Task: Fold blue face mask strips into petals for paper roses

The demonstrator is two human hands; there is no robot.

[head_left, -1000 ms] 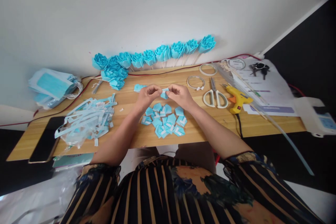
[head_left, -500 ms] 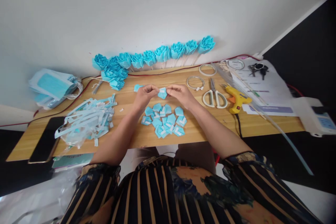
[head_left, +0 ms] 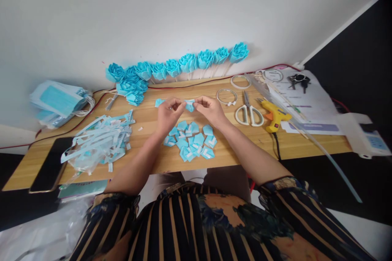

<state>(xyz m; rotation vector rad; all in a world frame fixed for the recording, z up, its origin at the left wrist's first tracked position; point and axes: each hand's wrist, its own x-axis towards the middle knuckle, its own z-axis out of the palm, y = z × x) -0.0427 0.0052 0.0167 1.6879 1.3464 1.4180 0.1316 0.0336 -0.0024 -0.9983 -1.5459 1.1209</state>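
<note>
Between my hands is a small folded blue petal (head_left: pixel 190 106) with a white strip along its top. My left hand (head_left: pixel 170 114) pinches its left side, and my right hand (head_left: pixel 210 110) pinches the right side. Another blue piece (head_left: pixel 159 102) lies just beyond my left fingers, partly covered by them. Below my hands, a cluster of similar folded petals (head_left: pixel 191 142), many with white strips, is spread on the wooden table (head_left: pixel 229 159).
Blue flowers (head_left: pixel 188 63) on sticks lean along the wall. To the left are face masks (head_left: pixel 59 100), cut strips (head_left: pixel 101 138) and a phone (head_left: pixel 50 165). At right lie scissors (head_left: pixel 248 112), tape rolls (head_left: pixel 240 82), a yellow glue gun (head_left: pixel 275 116), keys (head_left: pixel 299 79) and a white power strip (head_left: pixel 366 134).
The held petal has tipped, so less of its blue face shows below the white strip. Both hands keep their pinch and have shifted only slightly.
</note>
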